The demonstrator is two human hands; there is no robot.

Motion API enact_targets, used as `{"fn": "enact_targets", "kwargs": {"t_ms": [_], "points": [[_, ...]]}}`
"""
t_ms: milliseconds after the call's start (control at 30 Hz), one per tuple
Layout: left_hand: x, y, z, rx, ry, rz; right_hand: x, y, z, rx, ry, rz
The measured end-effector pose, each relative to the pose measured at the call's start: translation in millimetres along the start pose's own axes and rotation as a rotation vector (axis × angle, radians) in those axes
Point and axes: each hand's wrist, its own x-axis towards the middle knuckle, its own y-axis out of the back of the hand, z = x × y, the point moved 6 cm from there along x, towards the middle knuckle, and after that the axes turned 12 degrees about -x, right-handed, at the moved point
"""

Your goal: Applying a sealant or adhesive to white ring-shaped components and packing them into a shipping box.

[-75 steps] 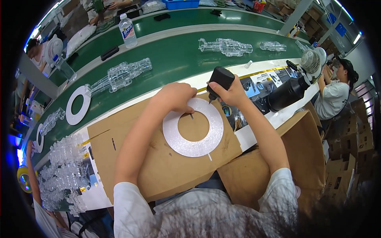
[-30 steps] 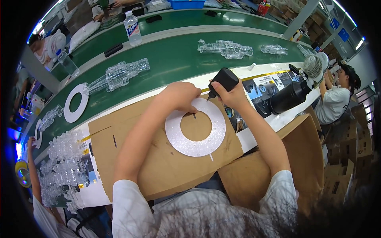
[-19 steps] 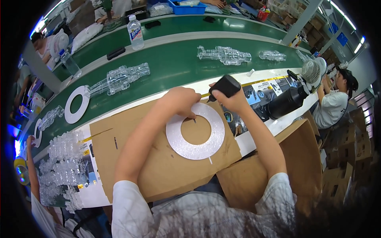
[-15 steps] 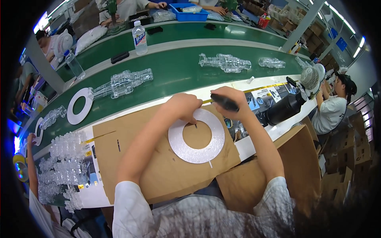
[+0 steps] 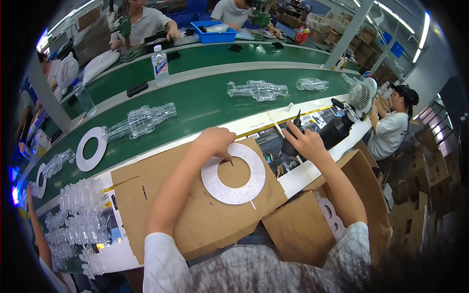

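Note:
A flat white ring (image 5: 210,181) with shiny specks lies on a brown cardboard sheet (image 5: 168,215) in front of me. My left hand (image 5: 217,141) is closed on the ring's upper left edge, thumb reaching into the hole. To the right, my right hand (image 5: 310,145) has its fingers around a small black bottle (image 5: 290,146) with a narrow pointed nozzle. The bottle stands roughly upright beside the cardboard, its nozzle up, partly hidden by the fingers.
Clear plastic parts (image 5: 80,215) are heaped at left. The green belt (image 5: 200,105) carries more clear parts and another white ring (image 5: 79,159). A large black bottle (image 5: 337,131) and a white fan (image 5: 362,95) stand right. An open carton (image 5: 361,180) holds white rings. Co-workers sit around.
My right hand has moved from above the ring to the right, and the small black bottle has gone from tilted to upright. My left hand stays at the ring. The view has shifted slightly.

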Motion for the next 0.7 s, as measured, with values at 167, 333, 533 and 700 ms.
{"fn": "enact_targets", "kwargs": {"t_ms": [167, 333, 533, 700], "points": [[2, 0, 0, 0.004, 0.003, -0.015, -26, -9, 5, -0.056, -0.063, 0.012], [6, -3, 0, 0.016, -0.057, 0.021, -45, -8, 3, -0.097, -0.08, -0.024], [3, -1, 3, 0.035, -0.057, 0.022, -68, -14, -6, 0.13, -0.214, -0.246], [-4, 7, -9, 0.1, -0.049, 0.104, -61, -18, -12, 0.241, -0.22, -0.19]]}}
